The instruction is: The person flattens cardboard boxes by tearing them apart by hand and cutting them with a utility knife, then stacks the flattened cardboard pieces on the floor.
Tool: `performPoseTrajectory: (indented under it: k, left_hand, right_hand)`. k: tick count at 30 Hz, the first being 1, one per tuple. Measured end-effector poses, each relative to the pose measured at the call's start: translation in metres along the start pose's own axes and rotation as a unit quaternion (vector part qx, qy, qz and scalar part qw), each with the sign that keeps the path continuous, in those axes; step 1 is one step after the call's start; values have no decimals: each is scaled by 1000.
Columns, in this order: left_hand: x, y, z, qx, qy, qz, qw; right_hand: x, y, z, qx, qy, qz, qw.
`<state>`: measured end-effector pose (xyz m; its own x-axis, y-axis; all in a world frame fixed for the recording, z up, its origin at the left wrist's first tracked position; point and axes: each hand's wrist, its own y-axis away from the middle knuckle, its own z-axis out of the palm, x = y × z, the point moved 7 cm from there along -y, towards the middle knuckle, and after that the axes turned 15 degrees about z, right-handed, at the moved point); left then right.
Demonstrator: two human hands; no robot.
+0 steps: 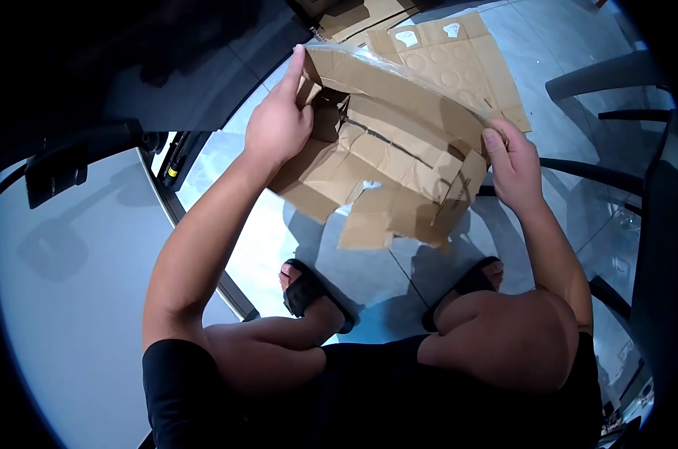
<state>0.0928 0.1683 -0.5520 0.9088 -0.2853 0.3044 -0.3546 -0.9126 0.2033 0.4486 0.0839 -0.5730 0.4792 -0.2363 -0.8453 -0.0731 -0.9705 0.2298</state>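
Observation:
A torn, partly collapsed cardboard box (399, 157) hangs between my two hands above the floor, its inside facing me. My left hand (279, 123) grips its upper left corner, the index finger stretched along the edge and the thumb on the inner side. At the upper right corner, my right hand (513, 161) is closed on the box wall with the thumb on the near side. Clear tape runs along the box's far top edge. Ragged flaps dangle from the near side. Some of my fingers are hidden behind the cardboard.
Behind the box, a flattened cardboard sheet (459, 56) with round marks and white patches lies on the tiled floor (384, 292). More cardboard (361, 19) is at the top. A white panel (84, 299) stands left, a dark chair (653, 165) right. My sandalled feet are below.

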Motion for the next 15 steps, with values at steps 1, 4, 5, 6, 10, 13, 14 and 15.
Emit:
performPoseTrajectory:
  k: [1,4,5,6,10,13,14,15]
  left_hand:
    - [-11,2,9,74,65,15,995]
    - [-38,4,20,150,293,-18,944]
    - [-46,5,23,171,364,-51,914]
    - [-49,5,23,191,433,-82,877]
    - [-31,15,17,174,427,-61,885]
    - [10,19,-12,210,297,1,932]
    - [18,18,-16,208,298,3,932]
    - [26,17,-17,194,345,-7,918]
  right_hand:
    - [0,-2,-1,20,31,-4,999]
    - [13,-11,-6,30,22,-13,999]
    - [23,-18,-5,29,22,-14,999]
    - [22,-25,-5,41,-11,-3,999]
    - [-28,-5,-24,307,174,-164,921]
    - [-81,41,3,125,176,-401,890]
    - [-95,42,24,74,131,-386,910]
    - [-93,36,44,-17,157,-293,943]
